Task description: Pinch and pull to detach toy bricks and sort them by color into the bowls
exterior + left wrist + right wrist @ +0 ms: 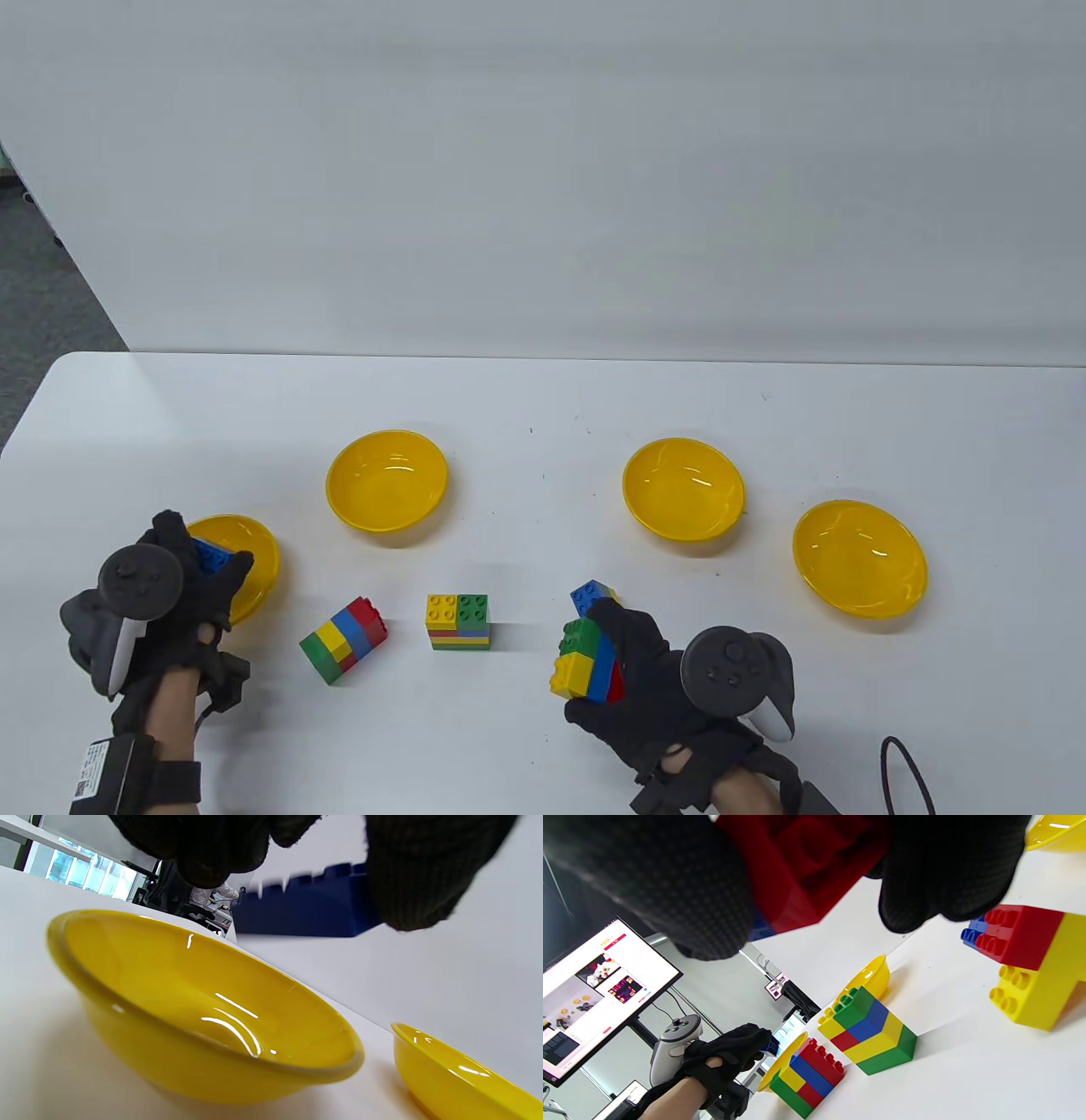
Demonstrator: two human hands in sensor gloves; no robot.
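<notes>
My left hand (206, 550) pinches a single blue brick (217, 557) over the leftmost yellow bowl (259, 567). In the left wrist view the blue brick (305, 910) hangs between thumb and fingers (420, 874), just above that bowl (127, 984). My right hand (598, 658) grips a mixed block of green, yellow, blue and red bricks (579, 654) a little above the table; its red part (806, 870) fills the right wrist view between my fingers (946, 870). A red, yellow and blue cluster (1031, 959) shows below them; I cannot tell whether it is joined to the held block.
Two more brick stacks stand on the table: one lying tilted (344, 638), one upright (458, 621). Three other yellow bowls sit behind them: left of middle (387, 501), right of middle (683, 509) and far right (859, 577). A dark cable (899, 772) loops at the front right.
</notes>
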